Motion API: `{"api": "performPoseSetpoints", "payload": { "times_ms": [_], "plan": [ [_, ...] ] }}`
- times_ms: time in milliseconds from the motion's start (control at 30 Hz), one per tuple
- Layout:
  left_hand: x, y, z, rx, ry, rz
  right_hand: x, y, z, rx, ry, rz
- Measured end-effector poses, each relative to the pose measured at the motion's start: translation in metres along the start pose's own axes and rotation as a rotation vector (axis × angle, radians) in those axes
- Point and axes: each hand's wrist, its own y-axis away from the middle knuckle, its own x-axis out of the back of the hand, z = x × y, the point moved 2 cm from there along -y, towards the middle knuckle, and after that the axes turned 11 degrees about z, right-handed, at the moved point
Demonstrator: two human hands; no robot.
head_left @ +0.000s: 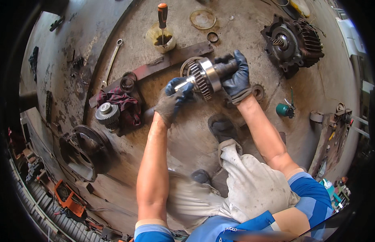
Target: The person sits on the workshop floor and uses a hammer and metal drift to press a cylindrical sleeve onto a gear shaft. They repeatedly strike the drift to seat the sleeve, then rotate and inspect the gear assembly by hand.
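A dark-and-shiny steel gear shaft (210, 75) is held over the rough concrete floor (246, 34), pretty slanted: slim bright end aimed lower left, thick dark end upper right. They're gripped by the blue-gloved fingers of the left hand (174, 99) and right hand (237, 80) respectively. Chunky teeth are flanked by a smooth ring.

grey concrete floor (252, 36), worn, dark stains (66, 52) on the left. dark line (102, 56) crosses it on that side, bowed in the fisheye. ribbed grey surface (50, 220) lower left, can't tell wall or floor. pale panels (350, 38) upper right, brightest area.
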Motion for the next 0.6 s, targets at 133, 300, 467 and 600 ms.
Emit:
{"api": "performPoseSetpoints", "payload": {
  "times_ms": [133, 300, 467, 600],
  "plan": [
    [0.007, -0.012, 0.008, -0.020, 0.019, 0.032, -0.008, -0.016, 0.010, -0.024, 0.016, -0.031],
    [0.004, -0.016, 0.009, -0.031, 0.035, 0.021, -0.004, -0.021, 0.008, -0.051, -0.049, -0.043],
    [-0.002, -0.017, 0.014, -0.032, -0.085, 0.004, 0.004, -0.020, 0.003, -0.197, -0.165, -0.091],
    [-0.002, -0.020, 0.012, -0.080, -0.133, 0.000, 0.011, -0.020, 0.003, -0.250, -0.200, -0.082]
  ]
}}
